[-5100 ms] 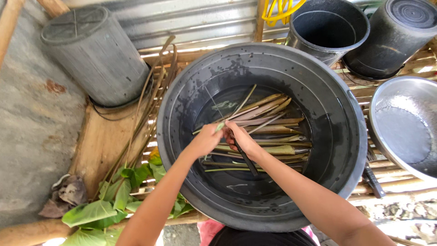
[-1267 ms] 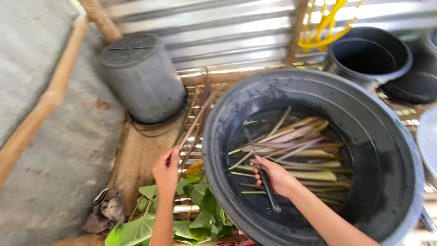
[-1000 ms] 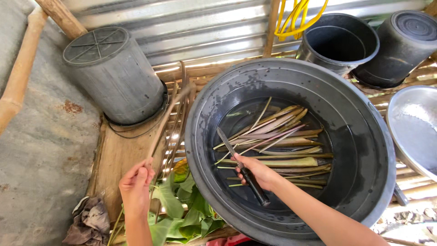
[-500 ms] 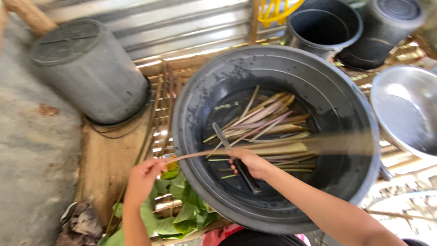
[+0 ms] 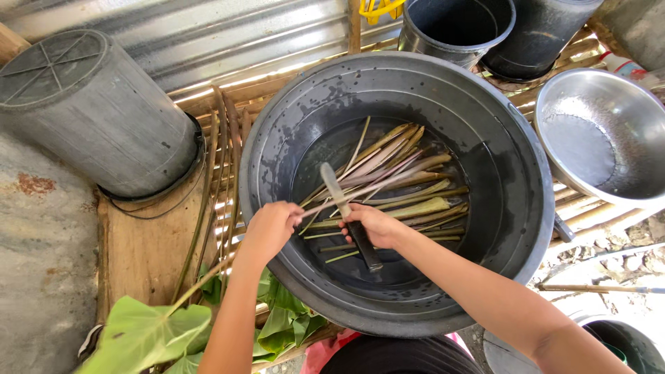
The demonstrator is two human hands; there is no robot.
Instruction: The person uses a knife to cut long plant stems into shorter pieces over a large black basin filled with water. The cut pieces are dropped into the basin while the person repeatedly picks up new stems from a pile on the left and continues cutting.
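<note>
My left hand (image 5: 270,228) is shut on a long thin stem (image 5: 204,277). The stem runs from a big green leaf (image 5: 138,332) at the lower left, through my fist, out over a large dark basin (image 5: 402,90). My right hand (image 5: 374,225) grips a knife (image 5: 334,185) by its dark handle. The blade points away from me and lies across the held stem, just right of my left hand. Several cut stems (image 5: 415,194) lie in shallow water on the basin's bottom.
An upturned grey bucket (image 5: 90,118) stands at the left on a wooden board. Several long stems (image 5: 222,159) lie on the bamboo slats beside the basin. A metal bowl (image 5: 603,138) sits at the right, and two black buckets (image 5: 457,28) stand at the back.
My left hand reached left to the pile of leaves and stems, took hold of one stem and brought it over the basin. My right hand kept the knife inside the basin.
</note>
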